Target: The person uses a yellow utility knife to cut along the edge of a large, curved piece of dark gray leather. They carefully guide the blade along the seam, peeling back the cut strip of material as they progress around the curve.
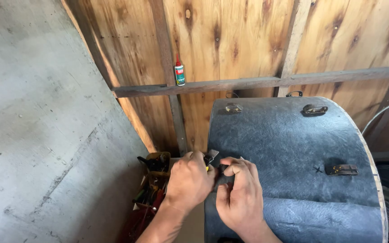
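Head view: both hands work at the left edge of the felt panel [289, 148], a curved dark-grey covered board.

Left hand [189, 182] is fisted tight around a tool [210, 158]; only its dark metal head and a bit of yellow show past the knuckles. Can't tell what kind of tool. The head sits right at the panel's left edge.

Right hand [239, 193] lies on the panel just right of the left hand, touching it. Fingers curled, thumb and forefinger pinched on a small dark piece [223, 169] at the edge; what it is, too hidden to say.

On the panel: three metal clasps, one upper left [233, 108], one upper right [314, 109], one at mid right [344, 169].

Left of the panel, low down: open toolbox [151, 184] full of tools. Above the panel: wooden rail [257, 83] on the plank wall, small bottle [179, 72] with red tip standing on it. Concrete wall [37, 121] far left.
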